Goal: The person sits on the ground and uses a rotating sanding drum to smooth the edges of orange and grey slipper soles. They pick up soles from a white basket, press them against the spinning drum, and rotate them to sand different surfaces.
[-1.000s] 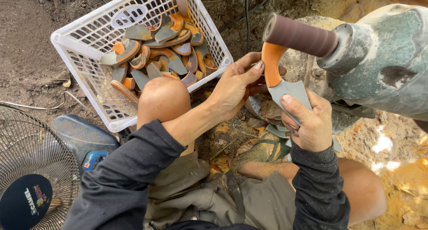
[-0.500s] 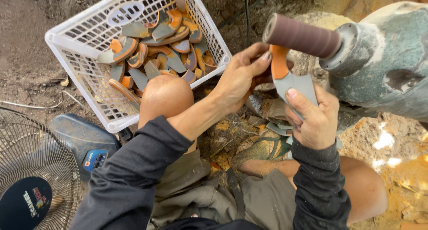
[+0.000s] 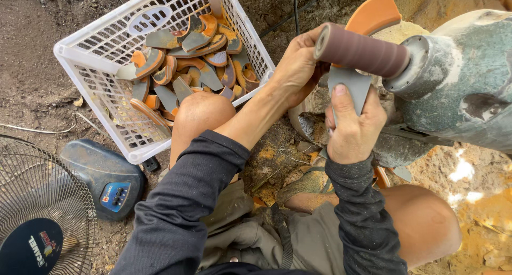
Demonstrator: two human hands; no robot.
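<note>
In the head view, both hands have their grip closed on one grey and orange sole piece [image 3: 356, 83], pressed against the brown sanding drum [image 3: 362, 52] of the grey machine [image 3: 464, 88]. The right hand [image 3: 352, 128] holds its lower part, thumb flat on it. The left hand [image 3: 296, 67] holds its far edge, fingers very near the drum. If the piece slips or catches, the fingertips may touch the abrasive. The white basket [image 3: 96, 54] of similar pieces stands just beside the left knee.

We sit over bare earth [image 3: 32, 51], dark and gritty on the left, orange and sunlit in patches at the right; a floor fan [image 3: 48, 211] lies near left, a black cable [image 3: 295, 8] trailing far off
</note>
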